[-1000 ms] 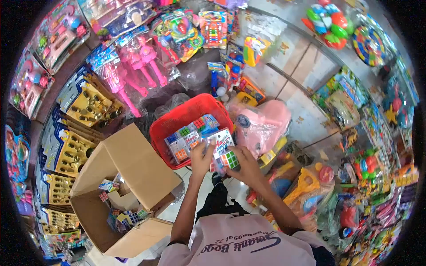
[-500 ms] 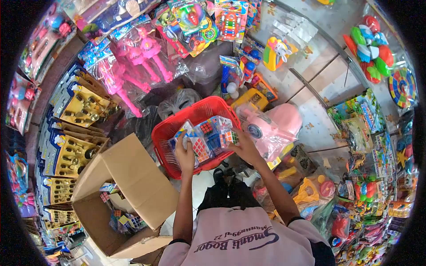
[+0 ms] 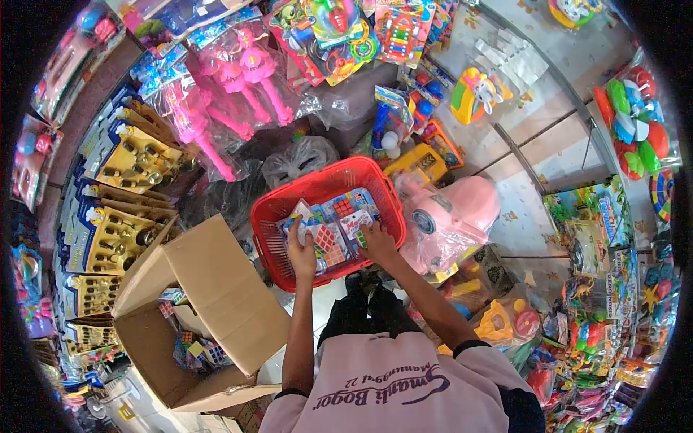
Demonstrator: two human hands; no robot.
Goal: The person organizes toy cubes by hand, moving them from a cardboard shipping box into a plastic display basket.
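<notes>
- Head view: the left hand (image 3: pixel 301 254) and right hand (image 3: pixel 377 240) are pressing packaged puzzle cubes (image 3: pixel 334 227) down inside the red basket (image 3: pixel 268 234), fingers curled on the packs.
- Laying the packs flat and side by side would help; the cardboard box (image 3: pixel 216 281) is standing open alongside.

Red basket (image 3: pixel 268 216), multicoloured cube packs (image 3: pixel 328 229), brown cardboard box (image 3: pixel 216 289)
</notes>
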